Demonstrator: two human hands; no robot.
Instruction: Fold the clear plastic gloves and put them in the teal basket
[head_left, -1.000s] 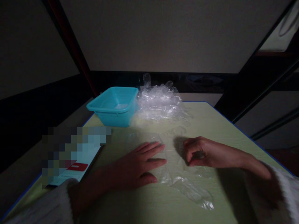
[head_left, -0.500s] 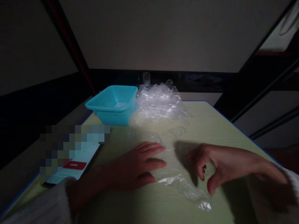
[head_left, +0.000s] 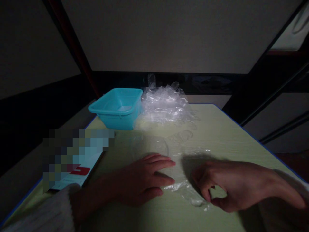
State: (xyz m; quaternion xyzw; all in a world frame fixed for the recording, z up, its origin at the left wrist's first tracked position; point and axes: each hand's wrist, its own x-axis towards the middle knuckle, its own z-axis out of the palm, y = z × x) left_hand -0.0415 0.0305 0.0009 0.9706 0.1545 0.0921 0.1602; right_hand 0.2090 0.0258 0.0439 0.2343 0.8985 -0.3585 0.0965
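A clear disposable plastic glove lies spread on the table, its finger-shaped outlines pointing away from me. My left hand rests flat over its left part, fingers stretched and apart. At the glove's near right edge, my right hand is bent down with thumb and fingertips closed together on the crumpled film. The exact pinch point is partly covered by the fingers. Behind them, a heap of similar clear plastic gloves sits at the far side of the table.
A turquoise plastic basin stands at the far left, touching the glove heap. A lit phone or tablet, partly pixelated, lies along the left edge. The pale table has a blue rim, with a panel wall behind it.
My right hand has come down, and its thumb has closed against the fingers at the glove's edge. My left hand has shifted slightly toward me and to the right.
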